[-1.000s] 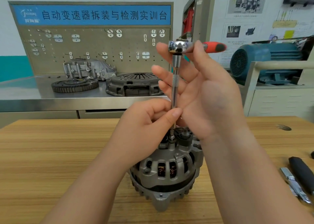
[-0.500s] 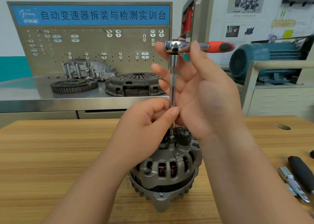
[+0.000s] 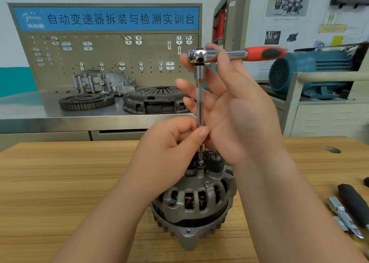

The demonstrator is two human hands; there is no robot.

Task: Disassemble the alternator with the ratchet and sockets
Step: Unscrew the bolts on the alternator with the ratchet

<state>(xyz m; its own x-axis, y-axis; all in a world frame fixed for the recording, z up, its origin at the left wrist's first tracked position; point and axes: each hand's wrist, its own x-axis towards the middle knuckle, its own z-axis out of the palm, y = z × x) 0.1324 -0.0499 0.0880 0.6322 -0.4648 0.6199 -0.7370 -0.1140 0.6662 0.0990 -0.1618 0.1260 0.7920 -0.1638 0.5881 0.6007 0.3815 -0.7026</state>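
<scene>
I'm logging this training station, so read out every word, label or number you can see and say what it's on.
"自动变速器拆装与检测实训台": white characters on the blue banner above the pegboard.
Logo at the banner's left end: too blurred to read.
Wall posters: captions too small to read.
On the ratchet and the alternator: no readable marking.

The alternator [image 3: 195, 201] stands on the wooden table [image 3: 60, 183]. With our left hand [image 3: 169, 149] we pinch the lower end of the upright extension bar [image 3: 199, 95], whose tip sits on the alternator's top. Our right hand [image 3: 245, 119] holds the red-handled ratchet [image 3: 229, 54] by its neck.
</scene>
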